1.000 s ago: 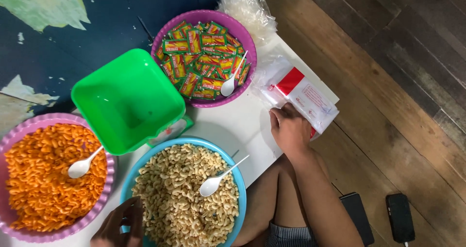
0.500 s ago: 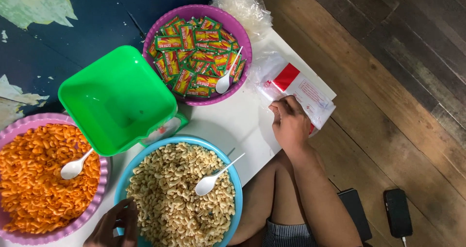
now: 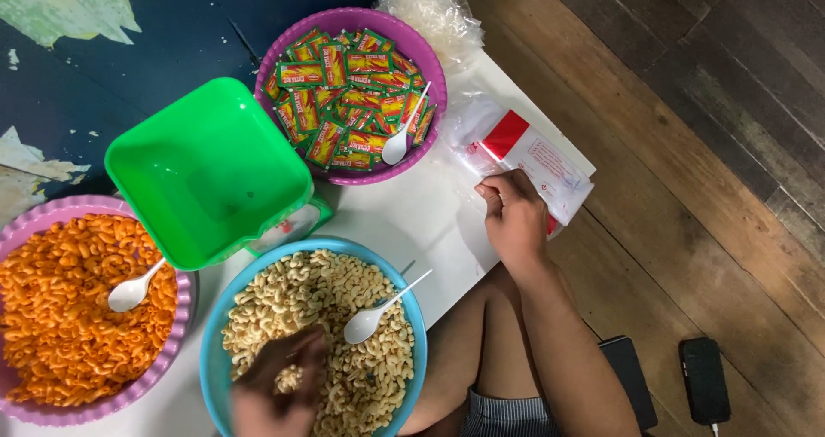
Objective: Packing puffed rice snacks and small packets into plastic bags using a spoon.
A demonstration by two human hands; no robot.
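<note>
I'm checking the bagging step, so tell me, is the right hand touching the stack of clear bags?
Touching. The head view shows the right hand lying on the table with its fingertips pressed onto the near edge of the clear bags, no gap between them.

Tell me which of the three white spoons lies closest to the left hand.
The spoon in the blue bowl of pale macaroni, beside the left hand.

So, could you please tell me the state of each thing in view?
green tub: empty.
blue bowl: full of pale macaroni, spoon in it.
pink bowl: full of orange macaroni.
purple bowl: full of sachets.
left hand: in the pale macaroni.
right hand: on the plastic bags.
</note>
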